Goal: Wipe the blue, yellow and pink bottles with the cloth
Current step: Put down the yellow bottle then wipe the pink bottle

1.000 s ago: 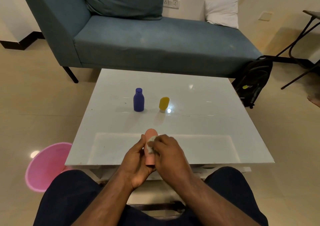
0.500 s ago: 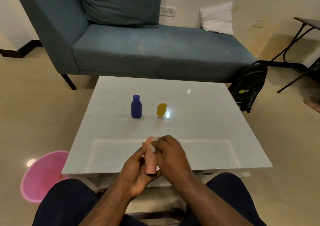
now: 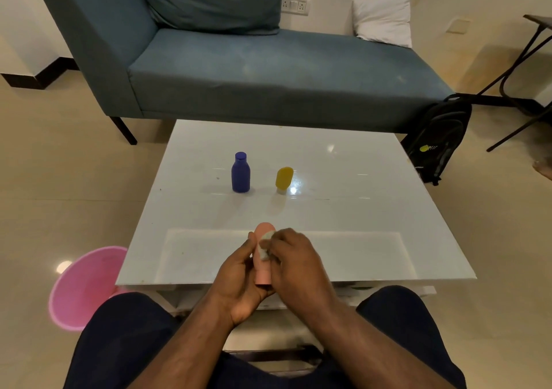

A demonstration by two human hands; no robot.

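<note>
My left hand (image 3: 239, 278) grips the pink bottle (image 3: 263, 272) upright over the near edge of the white table (image 3: 373, 209). My right hand (image 3: 294, 261) presses a small pale cloth (image 3: 264, 244) against the upper part of the bottle; most of the cloth is hidden under my fingers. The blue bottle (image 3: 240, 173) stands upright at the middle of the table. To its right the yellow bottle (image 3: 283, 178) stands on its pale cap, leaning a little to the right.
A teal chaise sofa (image 3: 268, 69) with a white pillow (image 3: 383, 17) runs behind the table. A pink basin (image 3: 82, 287) sits on the floor at the left. A black backpack (image 3: 437, 138) leans at the right. My knees frame the table's near edge.
The camera view has shifted slightly. My right hand with the cloth has slid a little along the upper part of the pink bottle. The blue and yellow bottles have not moved.
</note>
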